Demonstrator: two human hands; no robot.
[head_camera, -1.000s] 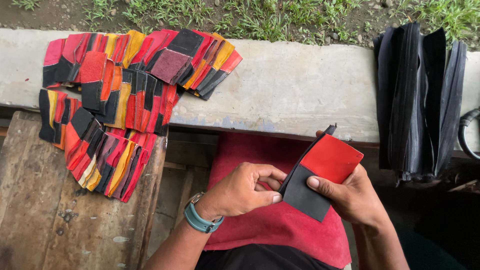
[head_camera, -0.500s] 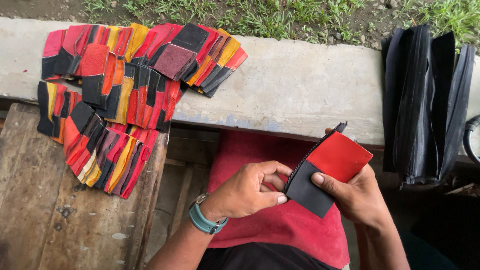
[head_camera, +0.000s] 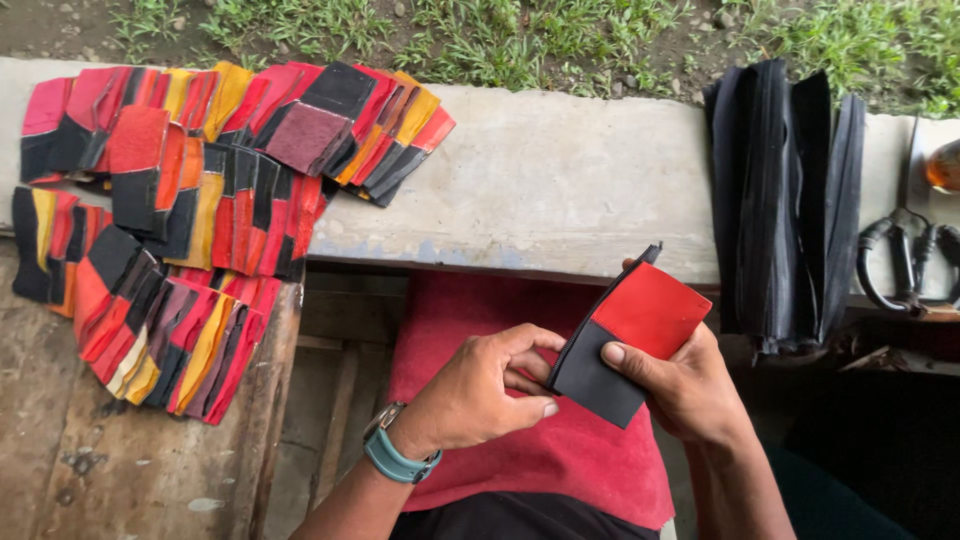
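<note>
head view: small red-and-black zip pouch (head_camera: 632, 335) held above the lap between both hands — right hand (head_camera: 690, 385) pinching its black lower half, left hand (head_camera: 475, 395) curled at its zip edge — looks light, soft, floppy; best gripped by the edges.

You have two hands in view: your left hand (head_camera: 470, 395) and your right hand (head_camera: 685, 385). Between them is one red and black pouch (head_camera: 630, 335). On the ledge and bench to your left lies one large spread of similar pouches (head_camera: 190, 210), several dozen, too overlapped to count exactly. To your right sit one bundle of black zippers (head_camera: 785, 200) and one pair of scissors (head_camera: 905, 265). One red cloth (head_camera: 480, 300) covers your lap.
</note>
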